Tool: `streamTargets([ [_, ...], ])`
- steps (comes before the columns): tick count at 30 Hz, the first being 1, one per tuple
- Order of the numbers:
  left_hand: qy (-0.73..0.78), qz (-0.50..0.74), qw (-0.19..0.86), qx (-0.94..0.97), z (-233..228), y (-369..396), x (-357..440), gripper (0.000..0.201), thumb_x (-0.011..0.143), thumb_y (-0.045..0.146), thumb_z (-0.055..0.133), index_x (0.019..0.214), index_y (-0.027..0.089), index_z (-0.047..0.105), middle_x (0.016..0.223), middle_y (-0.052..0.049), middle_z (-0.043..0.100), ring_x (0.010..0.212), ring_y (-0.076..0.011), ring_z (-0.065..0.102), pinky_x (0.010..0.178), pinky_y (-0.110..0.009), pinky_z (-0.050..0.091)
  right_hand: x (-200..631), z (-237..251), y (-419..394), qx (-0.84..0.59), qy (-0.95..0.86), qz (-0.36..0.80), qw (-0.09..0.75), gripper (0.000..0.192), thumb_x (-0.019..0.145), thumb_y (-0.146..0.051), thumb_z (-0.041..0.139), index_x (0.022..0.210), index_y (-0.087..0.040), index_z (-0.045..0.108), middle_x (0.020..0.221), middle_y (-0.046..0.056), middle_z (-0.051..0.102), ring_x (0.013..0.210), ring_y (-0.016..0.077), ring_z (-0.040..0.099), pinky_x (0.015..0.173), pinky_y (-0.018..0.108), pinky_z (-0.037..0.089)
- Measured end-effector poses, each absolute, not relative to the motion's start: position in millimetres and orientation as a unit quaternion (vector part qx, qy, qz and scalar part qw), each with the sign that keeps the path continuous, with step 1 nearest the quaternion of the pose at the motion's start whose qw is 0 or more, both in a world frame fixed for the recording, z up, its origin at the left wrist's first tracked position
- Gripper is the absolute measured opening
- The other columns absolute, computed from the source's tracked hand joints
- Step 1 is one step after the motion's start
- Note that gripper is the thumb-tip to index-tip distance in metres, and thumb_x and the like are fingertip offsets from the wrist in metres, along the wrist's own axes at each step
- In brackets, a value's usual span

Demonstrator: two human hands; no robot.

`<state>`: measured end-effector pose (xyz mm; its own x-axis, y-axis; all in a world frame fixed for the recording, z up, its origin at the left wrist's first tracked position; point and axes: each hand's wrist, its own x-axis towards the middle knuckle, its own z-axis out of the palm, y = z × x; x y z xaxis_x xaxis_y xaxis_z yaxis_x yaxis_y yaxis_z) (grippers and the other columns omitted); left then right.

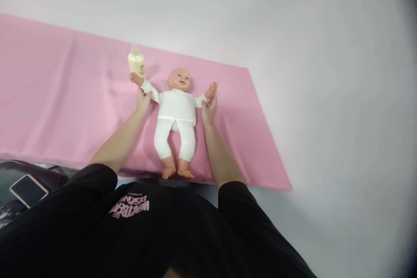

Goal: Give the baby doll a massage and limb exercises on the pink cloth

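A baby doll point(177, 106) in a white cloth body lies on its back on the pink sheet point(81, 95), bare feet toward me. My left hand point(143, 99) is closed around its forearm on the left side of the picture. On the other side my right hand point(209, 108) grips the doll's other forearm near the wrist. Both doll arms are spread out and raised, with the small hands showing above my fingers. Just behind the doll's left-side hand stands a pump bottle point(136, 61) of pale yellow liquid, its base partly hidden.
The pink sheet covers a long table whose right edge slants down toward me. At the lower left, a phone point(29, 190) lies on a dark surface below table height. A pale wall or floor surrounds the table behind and to the right.
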<state>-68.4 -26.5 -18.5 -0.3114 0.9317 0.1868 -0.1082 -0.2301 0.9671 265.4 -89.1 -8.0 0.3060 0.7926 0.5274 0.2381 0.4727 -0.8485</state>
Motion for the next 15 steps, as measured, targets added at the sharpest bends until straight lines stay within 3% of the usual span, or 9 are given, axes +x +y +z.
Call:
streamTargets([
  [4,0.474,0.674,0.437,0.362,-18.9,-20.9,-74.6,0.048,0.081,0.028,0.084,0.123,0.029,0.061,0.146,-0.012,0.075,0.153,-0.0352,0.065,0.137,-0.051,0.048,271.5,4.0,-91.2,-0.457,-0.570,0.152,0.666,0.078,0.103,-0.053,0.059,0.175,-0.027,0.043,0.184,0.014,0.040,0.176,0.0394,0.036,0.131,0.075,0.049],
  [10,0.463,0.677,0.455,0.346,-17.8,-22.4,-73.0,0.055,0.081,0.025,0.082,0.130,0.030,0.059,0.156,-0.011,0.072,0.160,-0.0342,0.061,0.141,-0.051,0.045,281.6,-3.2,-87.2,-0.411,-0.549,0.184,0.704,0.065,0.104,-0.051,0.055,0.168,-0.043,0.056,0.171,0.006,0.056,0.163,0.0324,0.057,0.121,0.066,0.063],
  [15,0.458,0.684,0.444,0.354,-20.4,-20.6,-73.1,0.047,0.085,0.022,0.079,0.128,0.027,0.062,0.155,-0.013,0.072,0.156,-0.0349,0.064,0.139,-0.051,0.048,290.3,-15.8,-80.2,-0.360,-0.591,0.182,0.698,0.072,0.104,-0.046,0.054,0.175,-0.047,0.045,0.177,0.004,0.048,0.167,0.0288,0.054,0.124,0.068,0.060],
])
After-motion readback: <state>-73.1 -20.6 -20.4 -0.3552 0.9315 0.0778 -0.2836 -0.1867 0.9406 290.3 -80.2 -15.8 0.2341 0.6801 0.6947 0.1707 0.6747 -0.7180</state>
